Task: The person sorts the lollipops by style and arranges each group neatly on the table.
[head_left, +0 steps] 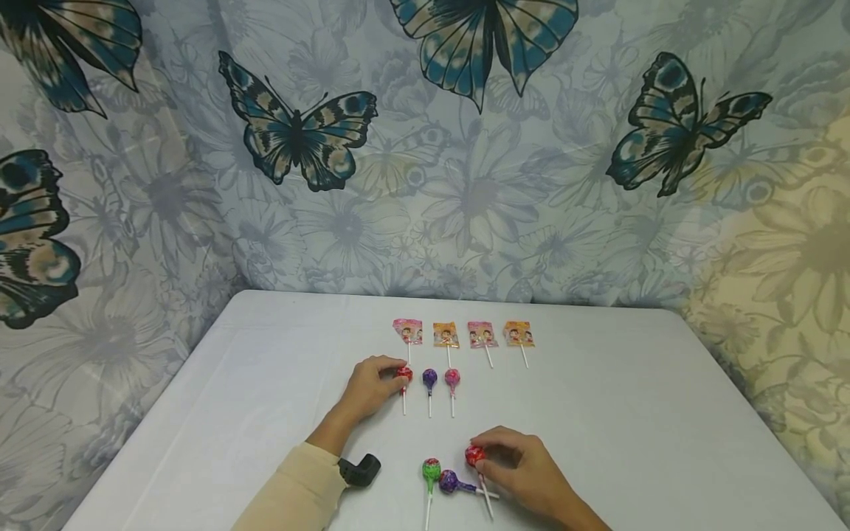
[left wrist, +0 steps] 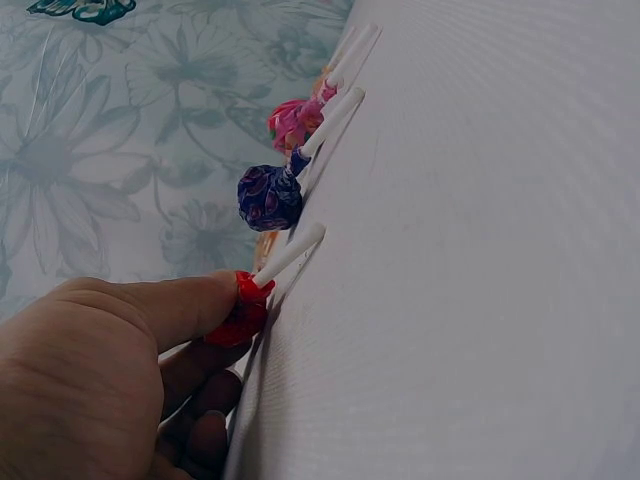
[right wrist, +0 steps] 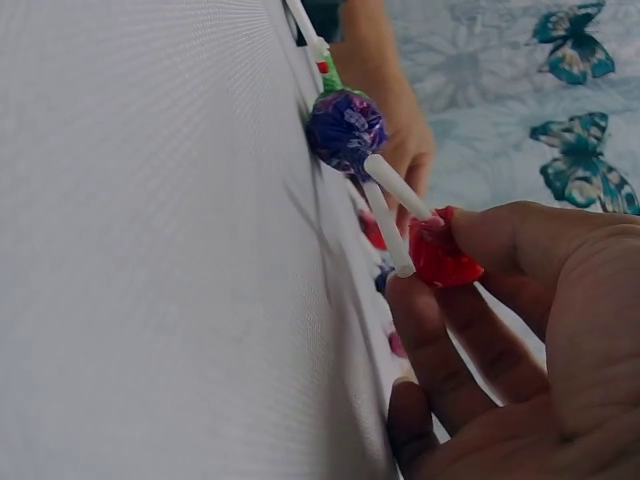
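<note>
My left hand (head_left: 369, 386) pinches the wrapped head of a red lollipop (left wrist: 240, 318), which lies at the left end of a row with a purple lollipop (head_left: 429, 379) and a pink lollipop (head_left: 452, 378). Nearer the front, my right hand (head_left: 528, 472) holds another red lollipop (right wrist: 446, 252) by its head between thumb and fingers, its white stick pointing toward the front. Just left of that hand lie a second purple lollipop (right wrist: 346, 128) and a green lollipop (head_left: 432, 470). The purple one's stick passes behind the held lollipop's stick in the head view.
Behind the row, several flat-packed lollipops in pink (head_left: 482, 335) and orange (head_left: 446, 335) wrappers line the back of the white table (head_left: 631, 413). A butterfly-print cloth (head_left: 478, 192) hangs behind it. A black strap device (head_left: 361, 470) sits on the left wrist.
</note>
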Tool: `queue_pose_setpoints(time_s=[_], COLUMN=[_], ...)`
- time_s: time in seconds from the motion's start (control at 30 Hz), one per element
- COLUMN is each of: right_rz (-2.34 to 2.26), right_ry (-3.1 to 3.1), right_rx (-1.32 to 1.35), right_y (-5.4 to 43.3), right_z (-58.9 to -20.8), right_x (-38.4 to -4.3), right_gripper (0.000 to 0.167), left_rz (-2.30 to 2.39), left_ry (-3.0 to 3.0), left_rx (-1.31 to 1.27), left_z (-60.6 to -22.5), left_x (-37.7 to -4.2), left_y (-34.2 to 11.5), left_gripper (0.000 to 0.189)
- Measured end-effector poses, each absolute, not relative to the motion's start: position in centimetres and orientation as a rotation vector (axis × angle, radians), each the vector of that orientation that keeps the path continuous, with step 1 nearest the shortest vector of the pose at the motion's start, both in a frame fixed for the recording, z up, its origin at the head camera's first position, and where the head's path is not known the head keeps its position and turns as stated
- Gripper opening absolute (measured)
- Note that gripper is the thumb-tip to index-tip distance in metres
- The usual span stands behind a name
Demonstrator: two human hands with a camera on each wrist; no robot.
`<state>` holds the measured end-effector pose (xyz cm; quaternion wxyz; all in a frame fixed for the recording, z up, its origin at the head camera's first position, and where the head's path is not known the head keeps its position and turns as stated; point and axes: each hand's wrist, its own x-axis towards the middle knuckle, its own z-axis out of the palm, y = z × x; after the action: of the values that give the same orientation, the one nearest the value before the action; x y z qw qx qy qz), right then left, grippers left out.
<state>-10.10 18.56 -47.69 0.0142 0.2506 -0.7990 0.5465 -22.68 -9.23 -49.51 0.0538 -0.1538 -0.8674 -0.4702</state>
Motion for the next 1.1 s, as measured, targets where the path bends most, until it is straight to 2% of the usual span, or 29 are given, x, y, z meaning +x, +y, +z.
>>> queue_pose_setpoints(time_s=[0.6, 1.1], right_rz=[1.685, 1.56], right_ry=[-2.433, -2.368], right_rx=[0.723, 0.724], right_y=[18.6, 19.7], right_z=[-46.0, -44.7], right_x=[-10.3, -12.2], right_gripper=[0.023, 0.023], left_rz=[-1.407, -1.419], left_ry=[-2.67, -2.681], left_rx=[-0.45, -0.429], left_z=[-49.5, -49.3], left_x=[-22.5, -22.5], left_y=[-9.2, -9.1], left_gripper=[0.028, 0.028])
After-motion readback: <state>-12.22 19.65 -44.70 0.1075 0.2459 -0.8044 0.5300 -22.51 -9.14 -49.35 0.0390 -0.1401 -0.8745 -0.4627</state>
